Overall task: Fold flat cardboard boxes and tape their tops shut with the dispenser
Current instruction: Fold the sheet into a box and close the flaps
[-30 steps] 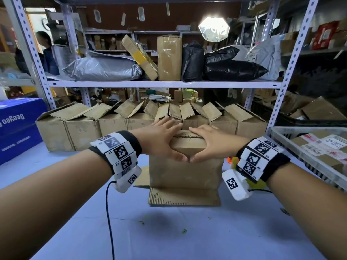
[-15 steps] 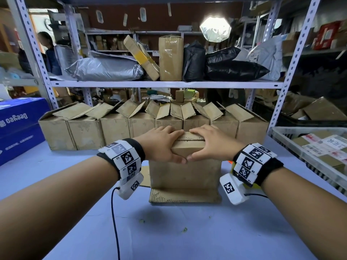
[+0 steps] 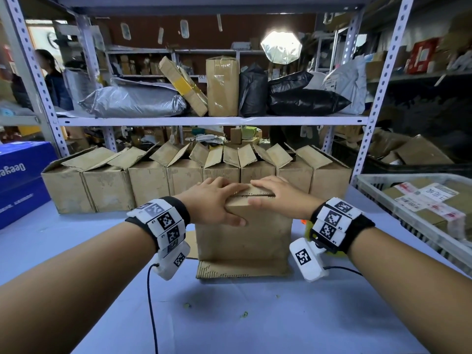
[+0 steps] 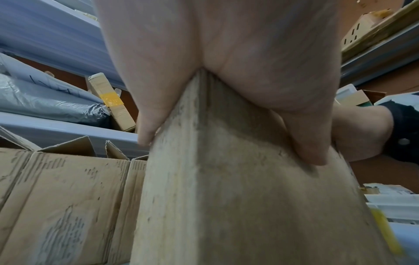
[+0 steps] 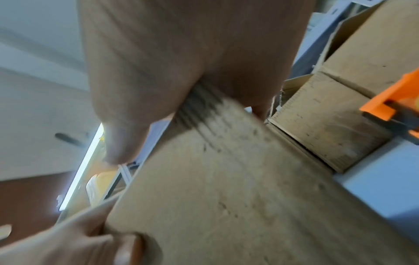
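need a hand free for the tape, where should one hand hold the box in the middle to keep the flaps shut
Press the top seam of the cardboard box, where the two flaps meet, coming straight down from above with a flat left hand. The flaps lie nearly level there, so one palm spans both; the right hand then seems free to leave.

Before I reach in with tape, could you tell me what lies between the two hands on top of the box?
In the head view, only the box's folded top flaps lie between the left hand and right hand; no tape shows.
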A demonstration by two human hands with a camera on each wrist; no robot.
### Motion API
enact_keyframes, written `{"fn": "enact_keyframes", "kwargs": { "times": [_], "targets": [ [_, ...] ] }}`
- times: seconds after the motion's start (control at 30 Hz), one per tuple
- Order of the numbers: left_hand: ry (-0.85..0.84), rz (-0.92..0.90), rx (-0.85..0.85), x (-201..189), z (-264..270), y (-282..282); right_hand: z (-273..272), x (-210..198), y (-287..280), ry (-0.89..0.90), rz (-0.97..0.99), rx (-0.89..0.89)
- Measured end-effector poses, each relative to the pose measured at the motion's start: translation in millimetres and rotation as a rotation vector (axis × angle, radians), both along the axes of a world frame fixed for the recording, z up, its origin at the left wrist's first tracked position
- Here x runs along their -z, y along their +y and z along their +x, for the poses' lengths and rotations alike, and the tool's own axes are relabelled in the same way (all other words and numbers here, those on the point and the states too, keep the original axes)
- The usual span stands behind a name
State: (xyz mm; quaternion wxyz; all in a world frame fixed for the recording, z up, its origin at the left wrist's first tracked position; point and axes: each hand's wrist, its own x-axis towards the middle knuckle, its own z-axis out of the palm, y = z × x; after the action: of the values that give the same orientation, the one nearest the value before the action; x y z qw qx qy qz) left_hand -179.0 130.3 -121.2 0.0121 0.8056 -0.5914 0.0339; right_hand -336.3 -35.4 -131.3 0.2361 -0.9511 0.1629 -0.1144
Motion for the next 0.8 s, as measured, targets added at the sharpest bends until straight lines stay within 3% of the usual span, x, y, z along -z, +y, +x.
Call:
{"fn": "enact_keyframes", "kwargs": {
  "times": [0.1, 0.17, 0.23, 0.3, 0.43, 0.57, 0.73, 0.8],
  "targets": [
    [-0.032, 0.021, 0.009, -1, -1, 1, -10, -1, -9, -0.162, 0.299, 0.143],
    [-0.02, 0.016, 0.007, -2, 0, 1, -25, 0, -27, -0.184, 0.288, 0.401],
    [-0.012, 0.009, 0.011, -2, 0, 0, -43, 6, -50, -0.085, 0.312, 0.58],
    [-0.005, 0.009, 0.014, -2, 1, 0, -58, 12, -62, 0.042, 0.423, 0.631],
    [0.013, 0.008, 0.006, 0, 2, -1, -72, 12, -80, 0.284, 0.135, 0.73],
    [0.006, -0.004, 0.005, 2, 3, -2, -77, 26, -97, 0.356, 0.147, 0.701],
    [-0.004, -0.002, 0.006, 2, 4, -2, -84, 46, -106, 0.267, 0.146, 0.759],
    [-0.008, 0.0, 0.007, 2, 4, -2, -85, 43, -110, 0.19, 0.265, 0.776]
  ]
}}
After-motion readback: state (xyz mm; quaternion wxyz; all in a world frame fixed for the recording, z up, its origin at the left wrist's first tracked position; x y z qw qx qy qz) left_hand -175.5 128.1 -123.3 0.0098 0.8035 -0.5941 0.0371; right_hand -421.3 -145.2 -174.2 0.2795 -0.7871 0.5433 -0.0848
